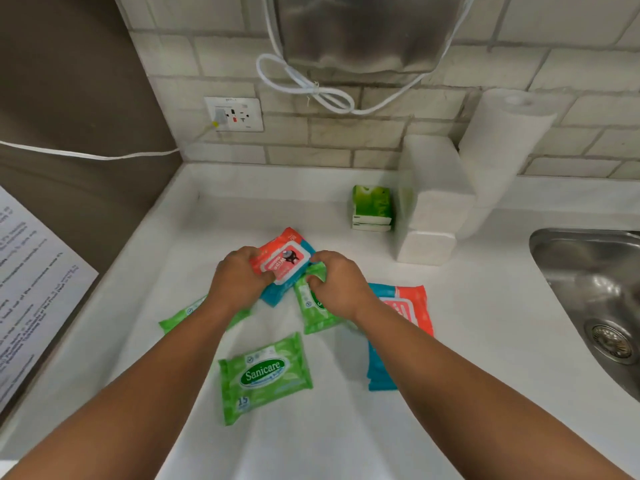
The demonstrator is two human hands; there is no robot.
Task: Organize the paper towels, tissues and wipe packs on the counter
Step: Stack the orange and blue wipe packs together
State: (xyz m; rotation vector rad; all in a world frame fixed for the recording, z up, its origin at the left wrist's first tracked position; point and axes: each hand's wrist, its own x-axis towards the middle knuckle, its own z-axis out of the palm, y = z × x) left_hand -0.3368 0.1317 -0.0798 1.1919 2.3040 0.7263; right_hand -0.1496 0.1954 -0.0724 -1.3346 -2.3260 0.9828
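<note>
While my left hand (242, 275) clamps the red wipe pack (282, 259) and my right hand (337, 284) pinches a green pack (313, 313), I should lift them apart cleanly.

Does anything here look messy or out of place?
Yes. The wipe packs lie scattered at different angles across the counter, some overlapping, while the paper towel roll and tissue packs stand neatly by the wall.
</note>
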